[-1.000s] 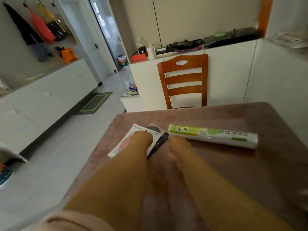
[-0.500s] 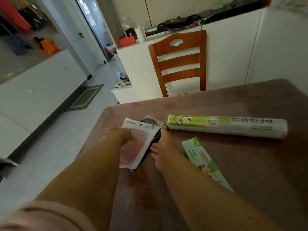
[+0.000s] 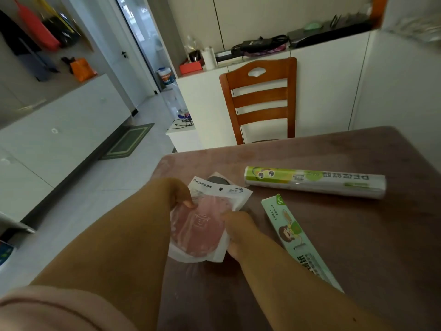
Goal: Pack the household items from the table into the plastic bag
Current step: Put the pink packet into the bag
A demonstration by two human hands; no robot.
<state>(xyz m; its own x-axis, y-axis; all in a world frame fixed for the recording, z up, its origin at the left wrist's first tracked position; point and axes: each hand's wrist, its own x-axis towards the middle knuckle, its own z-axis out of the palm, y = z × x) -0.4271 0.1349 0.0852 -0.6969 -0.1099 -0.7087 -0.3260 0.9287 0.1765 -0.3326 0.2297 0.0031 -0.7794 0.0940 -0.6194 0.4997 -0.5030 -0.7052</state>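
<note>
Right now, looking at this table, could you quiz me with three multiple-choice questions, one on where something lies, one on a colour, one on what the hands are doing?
1. Where does the long roll lie?
A. On the chair
B. On the table, beyond the flat box
C. On the floor mat

2. What colour is the round pad inside the white packet?
A. Pink
B. Blue
C. Yellow

3. What are the hands doing?
A. Both rest empty on the table
B. Both hold the white packet
C. One lifts the roll

Answers:
1. B: the roll rests on the table, farther from the person than the flat box.
2. A: a pink disc shows through the packet's clear front.
3. B: the left hand grips the packet's left edge and the right hand its right edge.
</note>
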